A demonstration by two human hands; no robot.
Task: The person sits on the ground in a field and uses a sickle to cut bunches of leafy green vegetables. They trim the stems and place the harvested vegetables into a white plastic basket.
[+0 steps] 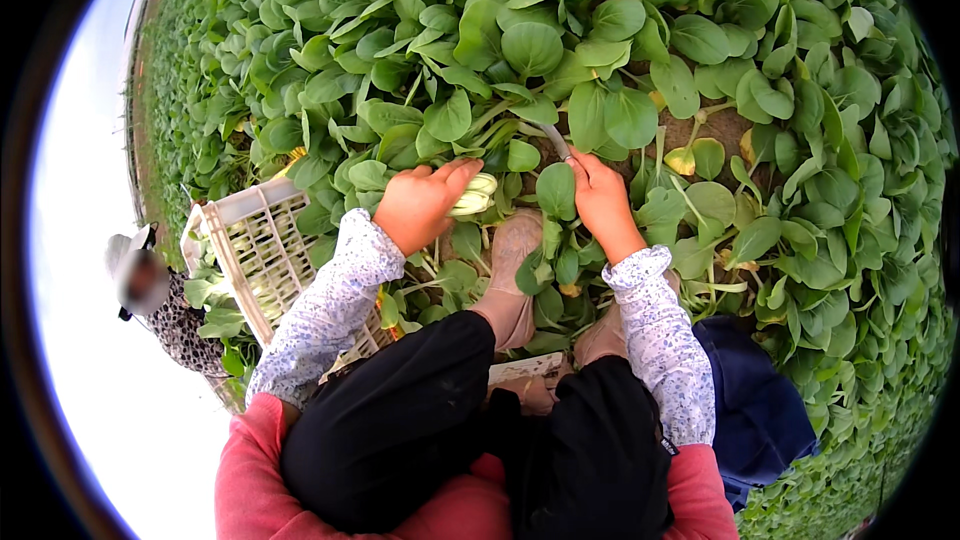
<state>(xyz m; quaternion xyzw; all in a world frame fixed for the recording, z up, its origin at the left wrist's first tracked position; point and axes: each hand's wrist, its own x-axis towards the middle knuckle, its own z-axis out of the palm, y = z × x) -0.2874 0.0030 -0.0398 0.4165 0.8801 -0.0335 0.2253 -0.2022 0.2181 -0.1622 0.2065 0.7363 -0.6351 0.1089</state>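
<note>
My left hand (428, 202) is closed round a few heads of leafy greens (474, 196), their pale cut stem ends toward the right and their leaves toward the left. My right hand (600, 198) grips a knife (556, 142) whose grey blade reaches up and left among the growing greens (531, 48); its tip is hidden by leaves, and its handle lies mostly inside my fingers. The two hands are apart, with a boot (517, 250) below and between them.
A pale plastic crate (262, 258) with greens inside stands left of my left forearm. Another person (165, 305) is at the far left. Dark blue cloth (755, 405) lies by my right knee. Yellowed leaves (681, 160) and bare soil show right of the knife.
</note>
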